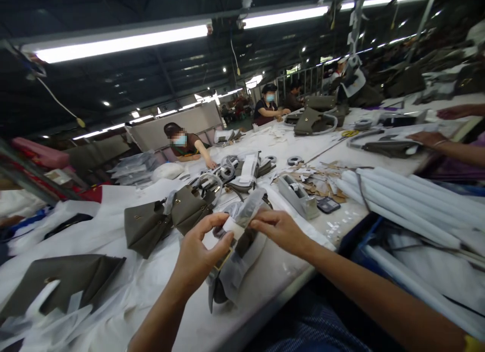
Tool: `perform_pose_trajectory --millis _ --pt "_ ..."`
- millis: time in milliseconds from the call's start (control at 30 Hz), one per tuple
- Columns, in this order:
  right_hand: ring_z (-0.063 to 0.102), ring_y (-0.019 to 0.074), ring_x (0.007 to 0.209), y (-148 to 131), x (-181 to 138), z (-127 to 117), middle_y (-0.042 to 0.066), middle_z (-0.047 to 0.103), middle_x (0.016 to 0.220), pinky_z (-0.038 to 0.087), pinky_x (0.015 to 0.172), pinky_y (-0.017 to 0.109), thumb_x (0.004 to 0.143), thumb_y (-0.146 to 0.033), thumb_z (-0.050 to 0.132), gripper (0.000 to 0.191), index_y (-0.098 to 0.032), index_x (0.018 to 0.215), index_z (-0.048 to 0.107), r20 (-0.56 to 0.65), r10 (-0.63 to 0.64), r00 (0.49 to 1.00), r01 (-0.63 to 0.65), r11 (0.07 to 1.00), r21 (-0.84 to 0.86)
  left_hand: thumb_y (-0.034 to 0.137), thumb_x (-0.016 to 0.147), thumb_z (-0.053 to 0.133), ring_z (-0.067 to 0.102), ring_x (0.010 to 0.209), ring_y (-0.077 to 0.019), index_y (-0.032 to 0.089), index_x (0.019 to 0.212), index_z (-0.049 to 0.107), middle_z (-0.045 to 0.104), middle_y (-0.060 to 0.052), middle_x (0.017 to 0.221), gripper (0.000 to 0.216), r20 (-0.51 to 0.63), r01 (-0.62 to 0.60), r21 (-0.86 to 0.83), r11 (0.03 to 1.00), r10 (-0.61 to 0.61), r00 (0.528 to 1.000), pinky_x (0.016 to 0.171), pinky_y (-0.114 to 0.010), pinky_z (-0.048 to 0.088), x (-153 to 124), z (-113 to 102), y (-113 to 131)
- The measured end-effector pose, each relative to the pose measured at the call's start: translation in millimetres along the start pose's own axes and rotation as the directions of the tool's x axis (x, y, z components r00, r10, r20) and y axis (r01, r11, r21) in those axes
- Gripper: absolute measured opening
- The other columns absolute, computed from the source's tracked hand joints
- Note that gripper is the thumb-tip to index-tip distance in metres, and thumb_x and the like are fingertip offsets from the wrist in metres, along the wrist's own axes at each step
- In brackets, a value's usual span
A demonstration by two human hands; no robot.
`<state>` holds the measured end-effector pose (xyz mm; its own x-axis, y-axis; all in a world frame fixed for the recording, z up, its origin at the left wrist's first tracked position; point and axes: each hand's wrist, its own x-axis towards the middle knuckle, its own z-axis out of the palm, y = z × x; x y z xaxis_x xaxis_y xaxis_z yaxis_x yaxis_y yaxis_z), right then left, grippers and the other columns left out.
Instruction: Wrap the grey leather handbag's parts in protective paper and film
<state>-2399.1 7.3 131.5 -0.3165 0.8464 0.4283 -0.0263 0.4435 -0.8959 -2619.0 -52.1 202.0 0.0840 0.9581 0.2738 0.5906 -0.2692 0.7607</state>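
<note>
Plastic wrap (242,261) covers a dark bag part (242,241) held above the white table's (265,286) near edge. Left hand (199,256) pinches a white paper tab (230,225) on it, fingers closed; right hand (280,231) grips the wrap's top, fingers together. Olive bags (166,223) lie just behind; a tape dispenser (297,196) stands near.

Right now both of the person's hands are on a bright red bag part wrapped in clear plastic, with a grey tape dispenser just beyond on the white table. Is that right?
Not quite: the colour is wrong. The head view shows the left hand and right hand on a dark olive-grey bag part in clear plastic, not red. The grey tape dispenser does sit just beyond on the white table.
</note>
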Motion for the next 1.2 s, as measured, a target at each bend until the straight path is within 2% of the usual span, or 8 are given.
perform_pose_trajectory --millis 67,133,200,333,467,700,1033,1200 --pt "0.063 0.0221 0.106 26 6 -47 0.005 0.072 0.11 0.044 0.101 0.036 0.09 -0.042 0.06 0.028 -0.022 0.102 0.075 -0.196 -0.029 0.98 -0.033 0.952 -0.304 0.04 0.079 0.073 0.063 0.108 -0.0245 0.02 0.116 0.061 0.068 -0.009 0.116 0.044 -0.024 0.056 -0.117 0.992 -0.059 0.998 0.094 -0.034 0.048 -2 3 -2" --pt "0.054 0.0228 0.125 57 12 -98 0.007 0.066 0.125 0.033 0.114 0.036 0.088 -0.037 0.059 0.025 -0.021 0.099 0.075 -0.44 0.097 0.893 -0.311 0.838 -0.448 0.043 0.077 0.076 0.065 0.103 -0.0235 0.02 0.119 0.056 0.069 -0.009 0.112 0.052 -0.045 0.124 -0.253 0.96 -0.139 0.989 0.087 -0.032 0.05 -4 7 -4" --pt "0.042 0.0302 0.137 86 16 -141 0.014 0.064 0.128 0.024 0.119 0.042 0.084 -0.034 0.062 0.022 -0.016 0.084 0.076 -0.507 0.199 0.839 -0.448 0.781 -0.434 0.046 0.074 0.077 0.066 0.096 -0.0225 0.02 0.12 0.054 0.07 -0.009 0.109 0.057 -0.051 0.172 -0.359 0.917 -0.203 0.978 0.079 -0.03 0.051 -4 11 -6" --pt "0.057 0.0404 0.119 125 15 -180 0.021 0.073 0.102 0.035 0.107 0.055 0.077 -0.043 0.068 0.032 -0.014 0.065 0.073 -0.486 0.442 0.754 -0.618 0.729 -0.296 0.048 0.07 0.08 0.066 0.089 -0.0205 0.018 0.112 0.059 0.07 -0.009 0.108 0.056 -0.084 0.16 -0.384 0.909 -0.207 0.975 0.074 -0.027 0.049 -1 16 -8" --pt "0.063 0.0353 0.111 138 15 -178 0.019 0.073 0.105 0.044 0.099 0.052 0.07 -0.05 0.073 0.037 -0.014 0.077 0.077 -0.426 0.562 0.709 -0.655 0.748 -0.105 0.048 0.071 0.079 0.066 0.089 -0.0204 0.018 0.108 0.06 0.071 -0.008 0.104 0.051 -0.123 0.141 -0.376 0.916 -0.2 0.972 0.074 -0.027 0.049 0 17 -5" --pt "0.06 0.0275 0.118 123 -1 -171 0.01 0.07 0.119 0.045 0.104 0.038 0.061 -0.052 0.081 0.044 -0.018 0.088 0.078 -0.511 0.46 0.726 -0.501 0.863 0.063 0.048 0.069 0.081 0.067 0.086 -0.0194 0.018 0.109 0.059 0.071 -0.007 0.101 0.054 -0.151 0.174 -0.444 0.879 -0.265 0.952 0.067 -0.024 0.049 -2 18 1" --pt "0.061 0.0158 0.053 146 -60 -148 0.01 0.072 0.067 0.058 0.056 0.032 0.053 -0.05 0.087 0.038 -0.017 0.064 0.071 -0.561 0.571 0.599 -0.542 0.805 0.24 0.046 0.067 0.084 0.066 0.072 -0.0141 0.021 0.111 0.057 0.071 -0.003 0.094 0.058 -0.07 0.239 -0.568 0.787 -0.336 0.939 0.06 -0.02 0.05 3 13 -9" --pt "0.061 0.0153 0.063 122 -64 -122 0.009 0.074 0.083 0.059 0.069 0.033 0.057 -0.059 0.084 0.049 -0.016 0.08 0.075 -0.538 0.5 0.679 -0.455 0.861 0.225 0.047 0.068 0.083 0.066 0.075 -0.0159 0.019 0.113 0.057 0.071 -0.006 0.1 0.059 -0.068 0.225 -0.545 0.808 -0.31 0.948 0.061 -0.021 0.051 4 14 -11"
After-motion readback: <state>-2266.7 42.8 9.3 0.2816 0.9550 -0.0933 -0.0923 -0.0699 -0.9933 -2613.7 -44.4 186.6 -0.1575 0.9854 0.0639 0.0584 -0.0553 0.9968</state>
